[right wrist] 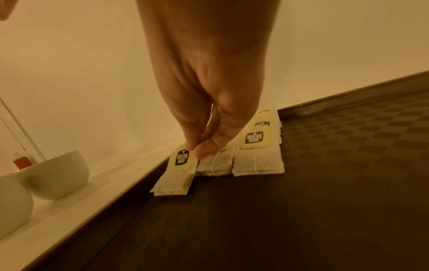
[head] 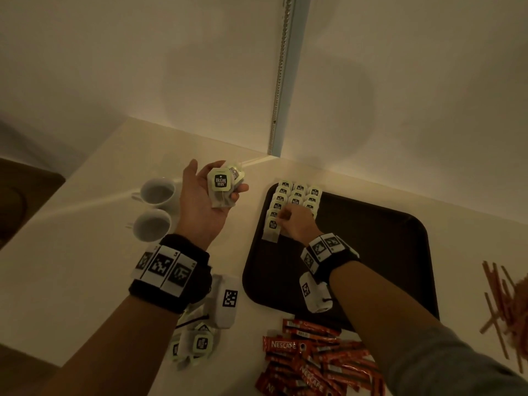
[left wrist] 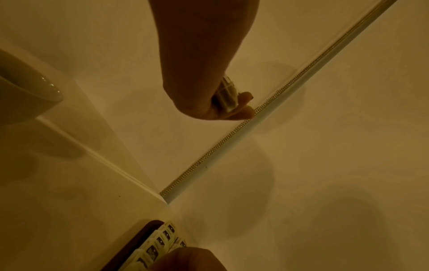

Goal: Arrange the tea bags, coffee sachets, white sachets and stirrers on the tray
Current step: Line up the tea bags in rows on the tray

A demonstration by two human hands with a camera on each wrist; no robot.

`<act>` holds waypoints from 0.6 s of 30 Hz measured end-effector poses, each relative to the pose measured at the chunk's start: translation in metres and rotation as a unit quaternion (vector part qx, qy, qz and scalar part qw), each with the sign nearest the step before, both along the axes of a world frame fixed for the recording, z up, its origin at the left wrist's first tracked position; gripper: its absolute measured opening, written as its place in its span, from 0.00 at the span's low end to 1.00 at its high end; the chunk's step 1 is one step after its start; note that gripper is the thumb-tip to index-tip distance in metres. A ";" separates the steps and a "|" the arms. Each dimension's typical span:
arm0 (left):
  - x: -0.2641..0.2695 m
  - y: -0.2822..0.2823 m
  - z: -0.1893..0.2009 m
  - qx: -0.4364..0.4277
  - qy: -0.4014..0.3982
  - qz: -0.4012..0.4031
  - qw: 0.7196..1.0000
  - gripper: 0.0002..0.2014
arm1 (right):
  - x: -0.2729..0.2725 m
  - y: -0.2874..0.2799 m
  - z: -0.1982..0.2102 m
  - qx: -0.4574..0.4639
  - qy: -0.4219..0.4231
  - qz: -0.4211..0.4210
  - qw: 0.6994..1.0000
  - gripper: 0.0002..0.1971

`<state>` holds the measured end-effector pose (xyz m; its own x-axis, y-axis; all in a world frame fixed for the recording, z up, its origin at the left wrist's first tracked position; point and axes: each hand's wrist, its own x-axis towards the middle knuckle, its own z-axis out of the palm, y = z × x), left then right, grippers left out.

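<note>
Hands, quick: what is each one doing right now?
Left hand: holds a bunch of tea bags.
Right hand: pinches one tea bag on the tray.

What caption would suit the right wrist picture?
Right hand sets a tea bag beside others on the dark tray.

The right hand (head: 297,224) is covering part of the tea bag rows (head: 297,195) on the tray (head: 371,252). Stirrers (head: 503,304) beside the tray are running blurred past the frame edge.
</note>
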<state>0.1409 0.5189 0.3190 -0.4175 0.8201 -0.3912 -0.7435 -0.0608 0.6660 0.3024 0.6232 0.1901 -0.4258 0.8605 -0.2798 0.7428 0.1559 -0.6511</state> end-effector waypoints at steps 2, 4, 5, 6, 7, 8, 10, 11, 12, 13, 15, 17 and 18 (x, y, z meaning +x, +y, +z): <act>0.001 -0.001 0.000 -0.003 0.002 0.000 1.000 0.23 | -0.002 0.001 0.003 0.003 0.000 -0.013 1.000 0.09; 0.003 0.000 0.000 -0.004 0.000 0.000 1.000 0.23 | -0.009 0.003 0.018 0.029 0.050 -0.038 0.998 0.10; 0.004 0.000 0.001 -0.005 0.001 -0.001 1.000 0.22 | -0.013 0.003 0.031 0.053 0.106 -0.051 0.992 0.09; 0.005 0.002 0.001 -0.005 0.003 -0.001 1.000 0.22 | -0.019 0.001 0.050 0.080 0.178 -0.056 0.979 0.08; 0.007 0.004 0.002 -0.005 0.006 0.000 1.000 0.21 | -0.024 -0.002 0.073 0.109 0.248 -0.046 0.961 0.06; 0.009 0.006 0.002 -0.006 0.009 0.000 1.000 0.21 | -0.028 -0.006 0.096 0.139 0.300 -0.017 0.944 0.06; 0.014 0.011 0.003 -0.004 0.007 -0.004 1.000 0.21 | -0.034 -0.011 0.134 0.191 0.321 0.085 0.924 0.10; 0.016 0.013 0.004 0.004 0.003 -0.009 1.000 0.22 | -0.037 -0.012 0.147 0.210 0.287 0.138 0.925 0.14; 0.019 0.015 0.006 0.019 -0.004 -0.018 1.000 0.24 | -0.039 -0.012 0.157 0.229 0.232 0.183 0.928 0.17; 0.021 0.016 0.008 0.033 -0.009 -0.026 0.999 0.25 | -0.040 -0.011 0.163 0.254 0.170 0.216 0.927 0.19; 0.025 0.018 0.016 0.054 -0.020 -0.045 0.997 0.25 | -0.042 -0.008 0.172 0.296 0.087 0.243 0.920 0.19; 0.028 0.018 0.025 0.088 -0.048 -0.063 0.993 0.24 | -0.041 -0.005 0.182 0.307 0.086 0.242 0.916 0.16; 0.030 0.018 0.029 0.104 -0.066 -0.070 0.990 0.24 | -0.041 -0.003 0.187 0.304 0.102 0.237 0.917 0.14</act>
<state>0.1710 0.5368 0.3485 -0.2508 0.9349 -0.2513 -0.8342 -0.0770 0.5461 0.2614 0.6200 0.3772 -0.7822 0.5355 0.3184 0.3697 0.8103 -0.4546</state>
